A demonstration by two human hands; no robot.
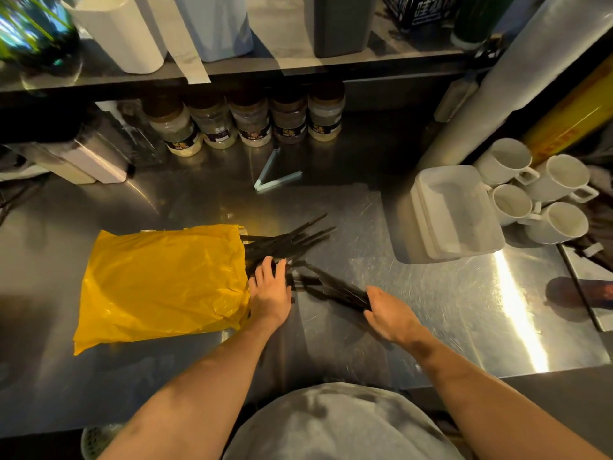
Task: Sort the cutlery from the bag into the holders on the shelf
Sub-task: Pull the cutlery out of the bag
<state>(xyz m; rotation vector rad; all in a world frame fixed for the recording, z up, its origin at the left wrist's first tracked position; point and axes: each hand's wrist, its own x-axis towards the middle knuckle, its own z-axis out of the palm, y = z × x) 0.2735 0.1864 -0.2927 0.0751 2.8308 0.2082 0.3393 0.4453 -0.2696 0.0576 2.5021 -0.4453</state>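
On a brushed steel counter (431, 310), a crumpled yellow plastic bag (159, 280) and long black cutlery pieces (285, 244) are seen.
The bag is laid at the centre left of the frame, and the cutlery is fanned out from its mouth at the centre. Tall plastic holders (122, 31) are stood on the dark shelf (298, 66) along the top. The left hand (270, 288) is spread flat on the pile; a bundle of pieces is gripped by the right hand (386, 312), lower right of centre.

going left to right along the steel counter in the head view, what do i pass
yellow bag → left hand → bundle of black sticks → right hand gripping it → stacked white tubs → white mugs
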